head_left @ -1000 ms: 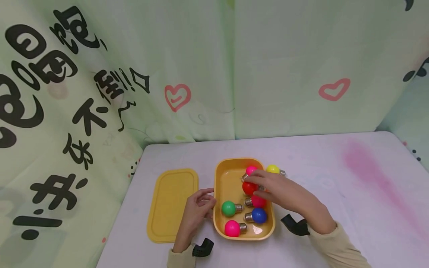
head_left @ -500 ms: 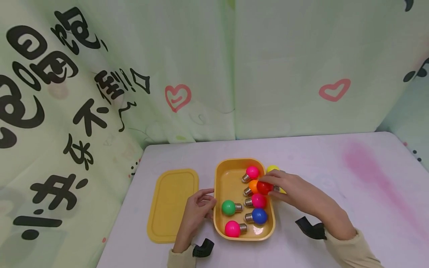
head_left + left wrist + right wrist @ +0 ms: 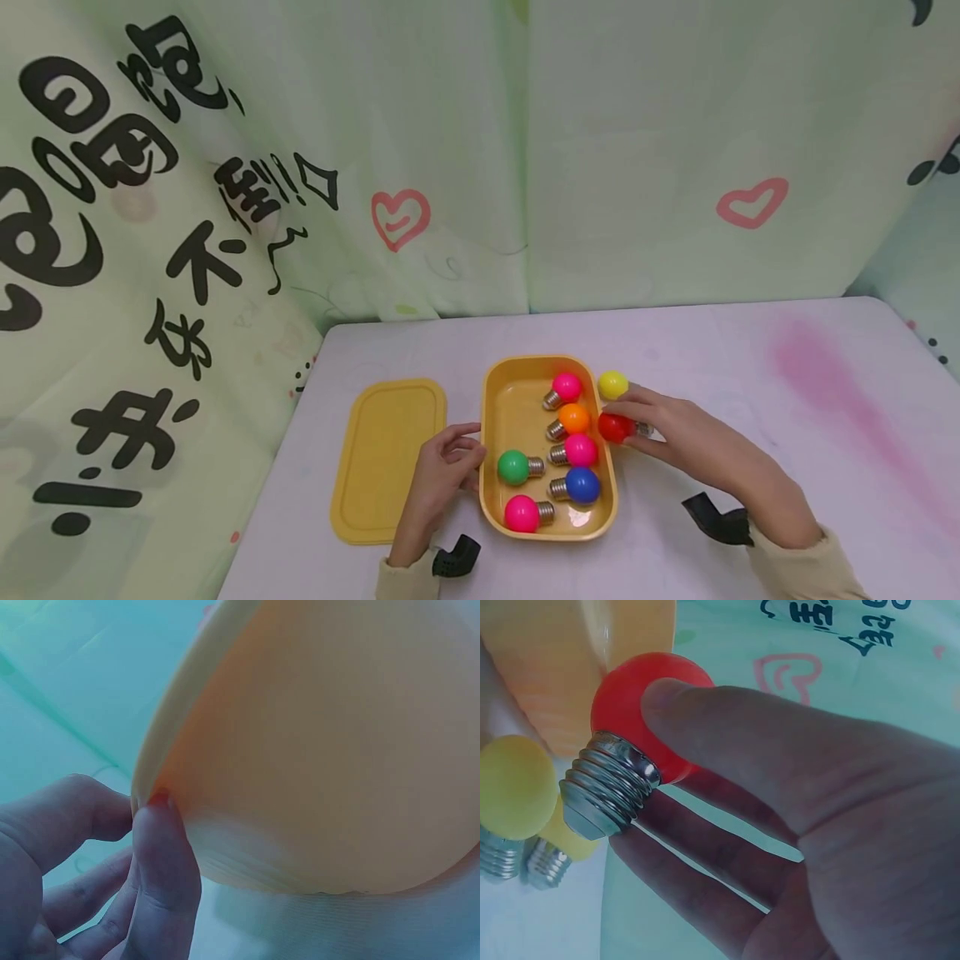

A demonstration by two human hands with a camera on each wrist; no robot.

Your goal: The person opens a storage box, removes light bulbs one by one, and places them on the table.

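My right hand (image 3: 684,437) pinches a red light bulb (image 3: 615,427) by its globe, at the right rim of the yellow plastic box (image 3: 517,367). In the right wrist view the thumb presses on the red globe, and the bulb's silver screw base (image 3: 611,784) stays uncovered. My left hand (image 3: 442,471) grips the box's left side, with thumb and finger pinching the wall in the left wrist view. Inside the box lie an orange bulb (image 3: 574,418), a green bulb (image 3: 513,467), a blue bulb (image 3: 582,485) and several pink bulbs (image 3: 522,513).
A yellow lid (image 3: 386,458) lies flat left of the box. Just outside the box's right side is a yellow bulb (image 3: 612,384); the right wrist view shows two yellow ones there. A pale curtain (image 3: 622,167) hangs behind the white table (image 3: 750,367).
My right hand has lifted the red bulb from among the others and carried it right to the box's edge, uncovering the orange bulb. The left hand keeps its place.
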